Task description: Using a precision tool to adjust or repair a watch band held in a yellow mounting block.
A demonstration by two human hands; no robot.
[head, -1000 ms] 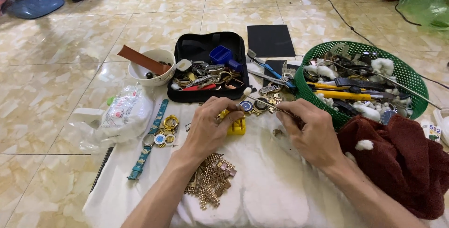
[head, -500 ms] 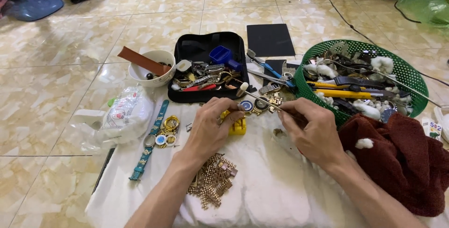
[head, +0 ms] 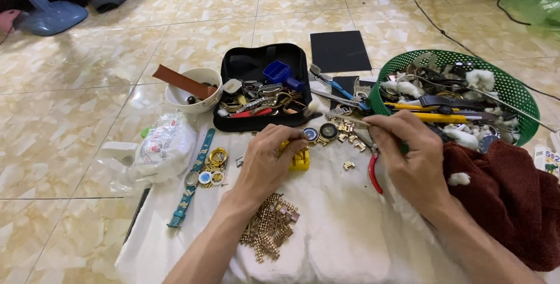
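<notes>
My left hand (head: pixel 269 161) rests on the white cloth (head: pixel 350 237), fingers curled over a small yellow block (head: pixel 300 158). My right hand (head: pixel 408 155) pinches a thin metal tool (head: pixel 350 122) whose tip points left toward several gold links and two round watch faces (head: pixel 322 132). Red-handled pliers (head: pixel 373 174) lie under the right hand. A heap of gold watch-band links (head: pixel 269 230) sits on the cloth near my left forearm.
A black open case (head: pixel 263 86) of small tools lies beyond the hands, a white bowl (head: pixel 195 90) to its left. A green basket (head: pixel 461 94) of tools stands at right, a dark red cloth (head: pixel 507 196) below it. A teal watch strap (head: pixel 192 185) and plastic bag (head: pixel 157 150) lie left.
Both hands stay nearly in place over the yellow block and links; the right hand with the thin tool has shifted only slightly.
</notes>
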